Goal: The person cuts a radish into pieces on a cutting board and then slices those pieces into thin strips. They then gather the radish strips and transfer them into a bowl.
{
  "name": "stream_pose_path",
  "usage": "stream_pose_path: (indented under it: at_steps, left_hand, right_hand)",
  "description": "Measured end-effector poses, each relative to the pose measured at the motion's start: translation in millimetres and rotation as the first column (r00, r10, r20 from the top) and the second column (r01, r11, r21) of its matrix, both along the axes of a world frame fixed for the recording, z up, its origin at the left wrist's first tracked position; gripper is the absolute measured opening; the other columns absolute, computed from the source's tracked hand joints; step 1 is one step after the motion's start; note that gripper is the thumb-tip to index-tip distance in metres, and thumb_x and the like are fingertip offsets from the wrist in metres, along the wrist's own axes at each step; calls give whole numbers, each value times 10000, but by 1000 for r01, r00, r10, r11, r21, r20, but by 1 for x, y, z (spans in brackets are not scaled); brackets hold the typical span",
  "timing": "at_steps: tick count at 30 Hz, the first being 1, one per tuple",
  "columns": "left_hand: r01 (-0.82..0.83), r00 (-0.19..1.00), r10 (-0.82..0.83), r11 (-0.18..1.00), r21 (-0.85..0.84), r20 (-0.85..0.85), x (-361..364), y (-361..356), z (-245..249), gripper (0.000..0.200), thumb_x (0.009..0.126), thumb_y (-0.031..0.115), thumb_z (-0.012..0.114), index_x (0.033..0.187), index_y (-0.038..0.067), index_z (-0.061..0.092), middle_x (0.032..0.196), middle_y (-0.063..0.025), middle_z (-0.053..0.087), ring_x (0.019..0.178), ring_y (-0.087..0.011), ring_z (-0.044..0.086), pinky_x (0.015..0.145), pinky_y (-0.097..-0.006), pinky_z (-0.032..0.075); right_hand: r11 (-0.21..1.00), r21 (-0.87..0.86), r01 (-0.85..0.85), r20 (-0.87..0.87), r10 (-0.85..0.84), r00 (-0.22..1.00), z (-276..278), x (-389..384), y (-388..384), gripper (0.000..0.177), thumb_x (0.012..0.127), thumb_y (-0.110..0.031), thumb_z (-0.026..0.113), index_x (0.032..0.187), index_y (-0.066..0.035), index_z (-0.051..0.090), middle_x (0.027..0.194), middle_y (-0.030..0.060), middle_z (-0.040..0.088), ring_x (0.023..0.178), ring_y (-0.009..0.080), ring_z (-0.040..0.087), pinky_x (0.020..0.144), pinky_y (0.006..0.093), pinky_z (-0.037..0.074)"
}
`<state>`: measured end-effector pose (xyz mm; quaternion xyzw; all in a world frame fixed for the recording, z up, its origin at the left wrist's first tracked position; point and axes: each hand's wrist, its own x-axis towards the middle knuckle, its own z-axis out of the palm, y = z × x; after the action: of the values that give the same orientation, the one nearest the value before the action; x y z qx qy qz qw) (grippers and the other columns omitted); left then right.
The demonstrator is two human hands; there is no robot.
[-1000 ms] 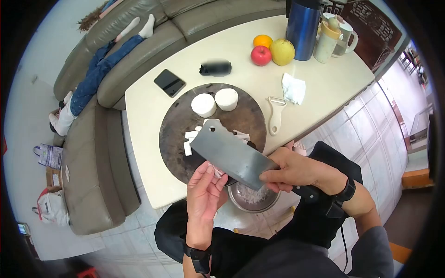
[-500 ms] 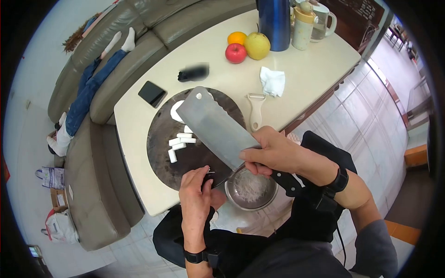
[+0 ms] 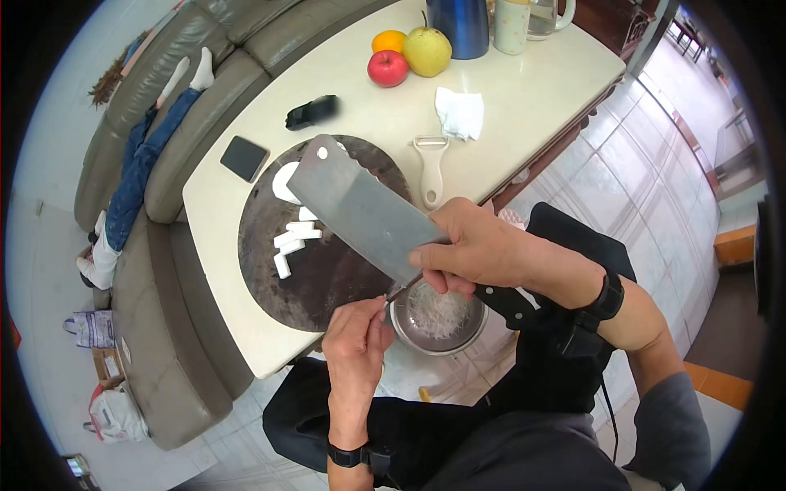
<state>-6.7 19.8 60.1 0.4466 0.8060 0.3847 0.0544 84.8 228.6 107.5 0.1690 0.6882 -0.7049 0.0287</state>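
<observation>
My right hand (image 3: 483, 250) grips a cleaver (image 3: 352, 209), thumb on the blade and fingers round its handle end. The broad blade is raised at a slant over a round dark chopping board (image 3: 262, 286). At the blade's lower heel, my left hand (image 3: 358, 335) has thumb and fingers pinched together. A tiny pale bit shows at its fingertips, too small to name. Several white cut sticks (image 3: 296, 236) lie on the board, beside a rounded white piece (image 3: 284, 182) partly covered by the blade. Below the board's edge, a metal bowl (image 3: 471, 341) holds white shreds.
On the table (image 3: 348, 78) are a peeler (image 3: 431, 172), a white cloth (image 3: 460, 113), a phone (image 3: 244, 159), a black object (image 3: 309, 113), fruit (image 3: 427, 52) and a blue flask (image 3: 460, 29). Someone lies on the grey sofa (image 3: 176, 327).
My left hand has moved from the board's edge to the blade's lower heel, its fingertips now pinched there. The cleaver stays raised in my right hand. The whole view has shifted slightly.
</observation>
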Motion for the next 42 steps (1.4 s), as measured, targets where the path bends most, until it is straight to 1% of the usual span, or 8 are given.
stream_pose_path:
  at_steps: [3, 9, 11, 17, 25, 37, 40, 42]
  left_hand:
    - [-13, 962, 22, 999, -35, 273, 8, 2, 6, 191, 803, -67, 640, 981, -10, 676, 884, -113, 683, 813, -198, 653, 743, -285, 510]
    - [-175, 931, 124, 977, 122, 344, -6, -1, -4, 202, 840, -75, 609, 1019, -10, 675, 975, -99, 665, 894, -167, 634, 800, -265, 493]
    - [-180, 941, 130, 974, 138, 313, -14, 5, -4, 219, 851, -68, 602, 1051, -7, 667, 1026, -107, 650, 924, -175, 627, 820, -267, 488]
    - [-52, 974, 60, 998, 41, -217, -35, 49, -6, 268, 841, 12, 645, 1108, 14, 651, 1181, -176, 609, 1068, -299, 602, 899, -351, 477]
    - [-75, 958, 77, 997, 17, -277, -43, 73, -23, 226, 797, 45, 669, 1021, 24, 649, 1092, -137, 597, 1009, -335, 555, 876, -416, 438]
    - [-158, 962, 153, 987, -2, -224, -36, 25, -11, 227, 758, -45, 644, 979, 8, 641, 950, -141, 635, 935, -322, 587, 837, -369, 460]
    - [-206, 965, 197, 978, -38, -176, -30, 12, -8, 228, 770, -23, 652, 996, 11, 650, 974, -149, 639, 939, -324, 587, 838, -390, 462]
    - [-241, 961, 233, 970, -35, -151, -30, 8, -9, 217, 780, -19, 657, 995, 9, 650, 960, -150, 641, 913, -319, 596, 815, -385, 470]
  right_hand:
    - [999, 32, -9, 7, 9, 1000, 2, 1, 3, 265, 787, -163, 542, 620, 40, 577, 525, 79, 565, 410, 126, 516, 397, 258, 389]
    - [1000, 10, 14, 9, -14, 1000, 1, 4, 5, 274, 793, -163, 546, 610, 39, 574, 508, 73, 555, 412, 121, 514, 400, 251, 387]
    - [999, 34, -7, 41, 6, 999, 5, 4, 9, 246, 843, -152, 549, 677, 27, 582, 545, 46, 566, 430, 89, 503, 413, 235, 390]
    - [994, 73, 78, 10, -79, 997, 21, 6, 17, 218, 888, -136, 561, 738, 19, 593, 581, 24, 575, 441, 59, 490, 404, 215, 375]
    - [993, 75, 88, -16, -88, 996, 20, 14, 24, 229, 885, -146, 567, 722, 12, 596, 580, 19, 573, 438, 54, 486, 395, 209, 361]
    - [994, 74, 75, -20, -74, 997, 12, 11, 18, 276, 818, -144, 535, 603, 27, 557, 489, 62, 510, 403, 113, 488, 403, 272, 382]
    - [979, 198, 44, 35, -52, 998, 17, 10, 13, 285, 811, -153, 539, 608, 47, 553, 488, 86, 511, 424, 144, 507, 448, 315, 415]
    - [963, 268, 14, -28, -7, 1000, 14, 9, 9, 304, 812, -161, 553, 638, 88, 543, 516, 184, 523, 468, 258, 532, 511, 376, 435]
